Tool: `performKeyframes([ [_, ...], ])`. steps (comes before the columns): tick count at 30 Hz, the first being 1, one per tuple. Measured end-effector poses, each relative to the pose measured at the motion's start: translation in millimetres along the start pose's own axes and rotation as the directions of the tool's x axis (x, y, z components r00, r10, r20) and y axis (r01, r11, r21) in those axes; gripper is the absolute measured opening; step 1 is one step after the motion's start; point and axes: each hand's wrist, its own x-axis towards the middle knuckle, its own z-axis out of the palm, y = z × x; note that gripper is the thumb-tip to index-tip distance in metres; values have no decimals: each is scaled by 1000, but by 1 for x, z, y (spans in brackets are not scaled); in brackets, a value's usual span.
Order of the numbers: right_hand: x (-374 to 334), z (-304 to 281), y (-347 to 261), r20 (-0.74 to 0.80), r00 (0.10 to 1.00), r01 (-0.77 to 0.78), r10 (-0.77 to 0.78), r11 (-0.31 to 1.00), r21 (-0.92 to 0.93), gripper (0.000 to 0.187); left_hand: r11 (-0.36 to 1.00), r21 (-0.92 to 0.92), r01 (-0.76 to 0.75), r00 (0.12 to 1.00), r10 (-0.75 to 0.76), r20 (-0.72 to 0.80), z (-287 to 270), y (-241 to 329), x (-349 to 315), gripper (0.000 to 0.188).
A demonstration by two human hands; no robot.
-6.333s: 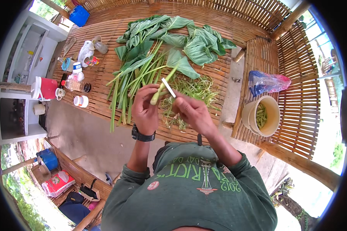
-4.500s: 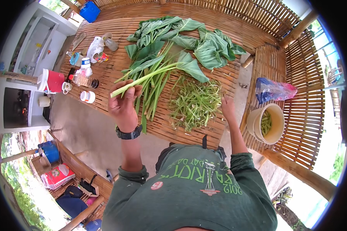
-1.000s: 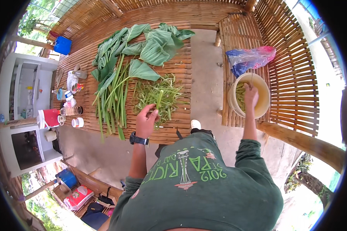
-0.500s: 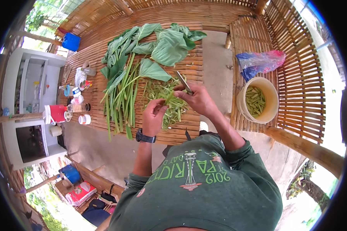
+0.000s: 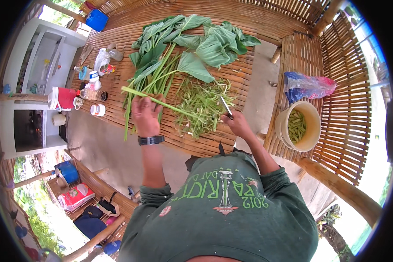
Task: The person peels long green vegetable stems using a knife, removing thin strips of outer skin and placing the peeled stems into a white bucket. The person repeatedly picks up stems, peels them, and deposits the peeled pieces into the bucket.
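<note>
My left hand (image 5: 146,117), with a black watch at the wrist, is closed on a long green stalk (image 5: 172,107). The stalk slants from above my fingers toward a heap of thin green peelings (image 5: 205,102). My right hand (image 5: 240,125) grips a knife (image 5: 225,106), its blade pointing up and away beside the heap's right edge; the handle is mostly hidden in my fist. Beyond my left hand lies a bundle of long stalks (image 5: 158,78) with large, limp green leaves (image 5: 216,48), resembling taro, on the bamboo-slat table (image 5: 137,39).
At right, a cream bucket (image 5: 280,126) holding short cut green pieces stands on a bamboo bench beside a blue-and-pink plastic bag (image 5: 310,86). A red jug (image 5: 64,98), a white-lidded jar (image 5: 98,110) and several bottles line the table's left side. A blue container (image 5: 96,20) sits far left.
My hands have moved apart: the left went left and now holds a long stalk, while the right shifted right and nearer with the knife. The short green piece between them is gone from view.
</note>
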Motion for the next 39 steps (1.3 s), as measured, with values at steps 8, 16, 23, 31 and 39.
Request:
performKeyframes([
  [8, -7, -7, 69, -138, 975, -217, 175, 885, -411, 32, 983, -115, -142, 964, 110, -243, -67, 23, 31, 34],
  [16, -1, -11, 5, -42, 999, -7, -15, 880, -474, 47, 978, -175, -113, 976, 76, -203, -81, 13, 29, 33],
  [23, 1, -13, -132, 39, 978, 209, -206, 968, -140, 54, 1000, -14, -28, 994, 26, -106, -17, -4, -3, 22],
  [31, -9, -12, -213, 84, 953, 273, -292, 944, 186, 47, 937, 263, -231, 973, 217, 80, 17, -14, -33, 26],
  [39, -10, -14, -210, 74, 912, 404, -404, 914, 18, 46, 843, 529, -102, 995, 76, 71, 12, -19, -43, 28],
])
